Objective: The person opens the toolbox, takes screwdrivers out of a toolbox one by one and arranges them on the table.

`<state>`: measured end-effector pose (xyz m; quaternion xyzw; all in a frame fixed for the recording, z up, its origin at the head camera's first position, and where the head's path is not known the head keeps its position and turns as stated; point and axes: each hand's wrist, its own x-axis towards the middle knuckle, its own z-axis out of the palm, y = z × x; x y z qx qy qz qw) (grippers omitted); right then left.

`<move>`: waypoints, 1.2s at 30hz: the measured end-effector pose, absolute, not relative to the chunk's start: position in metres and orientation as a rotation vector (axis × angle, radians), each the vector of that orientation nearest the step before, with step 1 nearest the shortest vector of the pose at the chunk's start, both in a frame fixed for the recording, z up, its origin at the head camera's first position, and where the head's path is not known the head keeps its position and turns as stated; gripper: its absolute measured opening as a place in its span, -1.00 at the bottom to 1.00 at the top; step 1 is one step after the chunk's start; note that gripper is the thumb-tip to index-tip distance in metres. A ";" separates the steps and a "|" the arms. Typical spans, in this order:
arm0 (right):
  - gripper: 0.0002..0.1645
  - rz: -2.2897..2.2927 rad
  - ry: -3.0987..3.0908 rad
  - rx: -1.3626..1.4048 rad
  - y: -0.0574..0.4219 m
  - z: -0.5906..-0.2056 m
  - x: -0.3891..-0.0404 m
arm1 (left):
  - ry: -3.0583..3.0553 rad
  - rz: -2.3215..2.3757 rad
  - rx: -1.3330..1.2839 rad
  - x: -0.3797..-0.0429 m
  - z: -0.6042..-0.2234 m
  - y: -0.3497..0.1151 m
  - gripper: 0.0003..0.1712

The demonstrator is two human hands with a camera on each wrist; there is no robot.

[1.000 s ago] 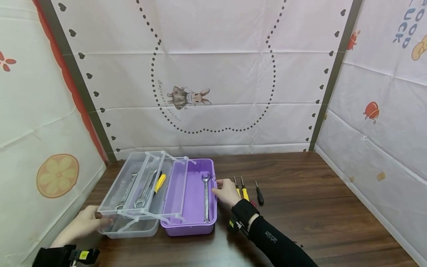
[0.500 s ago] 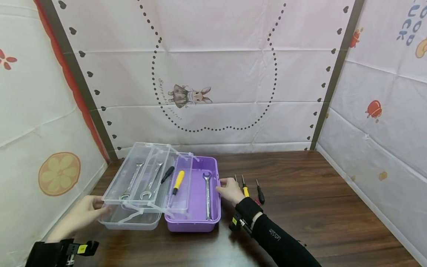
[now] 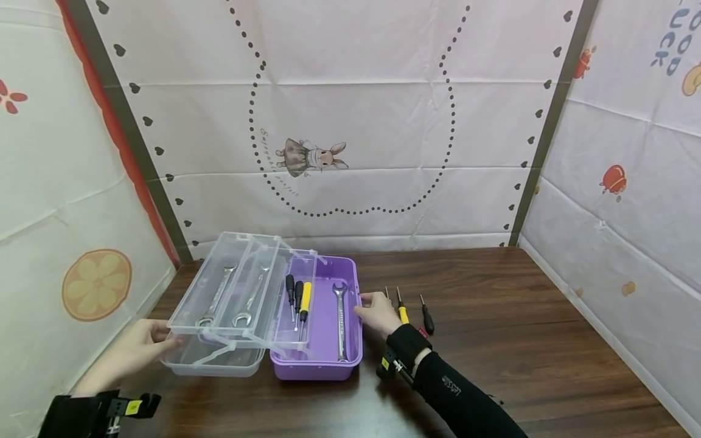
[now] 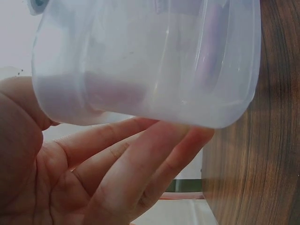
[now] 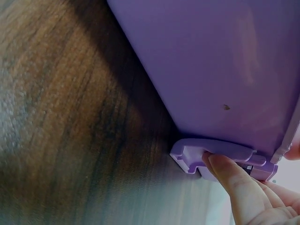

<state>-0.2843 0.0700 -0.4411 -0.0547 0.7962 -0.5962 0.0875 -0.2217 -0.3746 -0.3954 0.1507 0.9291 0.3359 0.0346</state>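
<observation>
Over the left part of the purple box [image 3: 312,372], just right of the left hand [image 3: 137,351], jut the clear trays [image 3: 188,316], their near-left corner gripped by thumb and fingers; the right hand [image 3: 380,313] pinches the box's latch [image 5: 225,146]. Swinging the linked trays seems the step in hand; the next move likely calls for steadying the box.

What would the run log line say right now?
left hand: holds clear plastic part | right hand: holds latch of purple box | wrench: in purple box | black screwdriver: on table

Right wall cloth [image 3: 580,146]: blue letters "OOD" [image 3: 684,42], "UCK" [image 3: 667,39]. Sleeve print [image 3: 451,384] unreadable.
</observation>
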 end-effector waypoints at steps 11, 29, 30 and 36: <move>-0.43 -1.734 2.420 -0.150 0.066 -0.440 -0.284 | 2.851 1.093 0.536 -0.224 -0.418 -0.385 -0.67; -0.45 -1.627 2.529 -0.181 0.062 -0.440 -0.286 | 2.824 1.035 0.415 -0.219 -0.438 -0.391 -0.71; -0.45 -1.612 2.543 -0.187 0.062 -0.441 -0.286 | 2.822 1.030 0.405 -0.219 -0.439 -0.391 -0.71; -0.45 -1.586 2.559 -0.208 0.062 -0.439 -0.286 | 2.768 1.037 0.417 -0.221 -0.442 -0.393 -0.70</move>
